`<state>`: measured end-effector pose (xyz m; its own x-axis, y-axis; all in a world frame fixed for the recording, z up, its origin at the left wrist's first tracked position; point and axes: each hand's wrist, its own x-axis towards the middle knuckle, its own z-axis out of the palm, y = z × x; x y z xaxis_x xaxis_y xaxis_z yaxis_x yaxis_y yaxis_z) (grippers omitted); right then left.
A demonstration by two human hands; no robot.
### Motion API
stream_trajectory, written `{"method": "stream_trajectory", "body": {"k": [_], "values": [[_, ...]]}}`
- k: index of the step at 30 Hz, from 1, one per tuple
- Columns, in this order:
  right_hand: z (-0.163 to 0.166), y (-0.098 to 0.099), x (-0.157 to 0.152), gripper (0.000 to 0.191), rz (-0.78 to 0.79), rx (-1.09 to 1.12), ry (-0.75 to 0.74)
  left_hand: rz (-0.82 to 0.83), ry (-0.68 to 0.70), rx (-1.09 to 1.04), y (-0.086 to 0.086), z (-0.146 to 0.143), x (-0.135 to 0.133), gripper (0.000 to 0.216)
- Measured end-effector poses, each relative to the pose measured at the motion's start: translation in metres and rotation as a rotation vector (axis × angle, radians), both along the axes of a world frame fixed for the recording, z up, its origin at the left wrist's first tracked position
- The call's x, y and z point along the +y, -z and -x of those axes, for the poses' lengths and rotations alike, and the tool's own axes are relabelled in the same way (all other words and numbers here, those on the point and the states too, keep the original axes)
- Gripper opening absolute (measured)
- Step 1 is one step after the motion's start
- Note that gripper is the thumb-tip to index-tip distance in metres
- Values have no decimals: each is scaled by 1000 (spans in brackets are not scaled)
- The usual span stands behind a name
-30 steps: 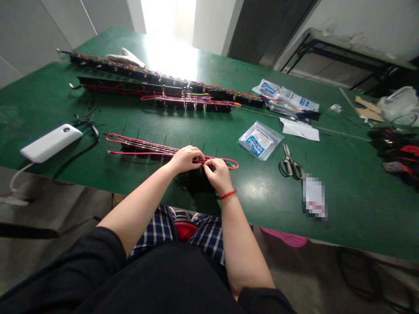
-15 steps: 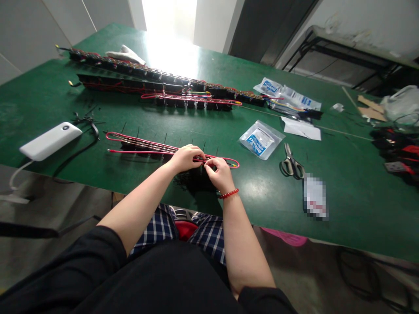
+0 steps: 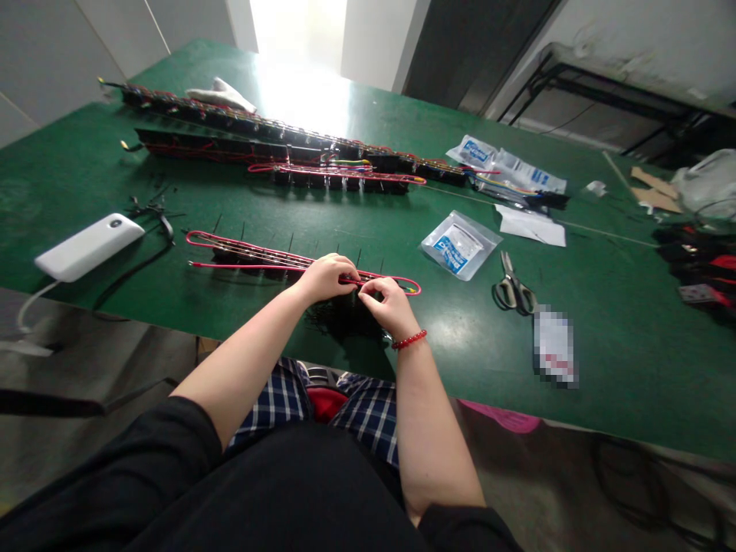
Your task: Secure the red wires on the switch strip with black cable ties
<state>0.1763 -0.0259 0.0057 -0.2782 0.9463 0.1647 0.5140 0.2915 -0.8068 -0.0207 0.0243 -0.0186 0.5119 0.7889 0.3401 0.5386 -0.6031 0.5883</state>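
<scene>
One wire bundle (image 3: 253, 251), long axis left-right

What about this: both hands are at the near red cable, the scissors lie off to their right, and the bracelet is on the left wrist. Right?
Not quite: the head view shows the bracelet on the right wrist. The left hand and right hand are indeed at the near red cable, with the scissors to their right.
</scene>
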Motion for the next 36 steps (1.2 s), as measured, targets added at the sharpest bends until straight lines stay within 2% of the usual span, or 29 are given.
{"method": "stream_trajectory", "body": {"k": [11,18,23,30,36], "values": [[-5,-5,2,7,45,-2,-54,16,-20,-20,0,1,0,10],[0,1,-5,5,23,49,33,22,-18,-8,0,0,1,9],[3,6,-5,16,24,66,43,21,-15,1,2,0,1,10],[8,9,-2,3,-19,38,95,4,9,8,2,1,1,9],[8,8,-2,7,-40,26,98,-6,43,17,0,3,0,12]]}}
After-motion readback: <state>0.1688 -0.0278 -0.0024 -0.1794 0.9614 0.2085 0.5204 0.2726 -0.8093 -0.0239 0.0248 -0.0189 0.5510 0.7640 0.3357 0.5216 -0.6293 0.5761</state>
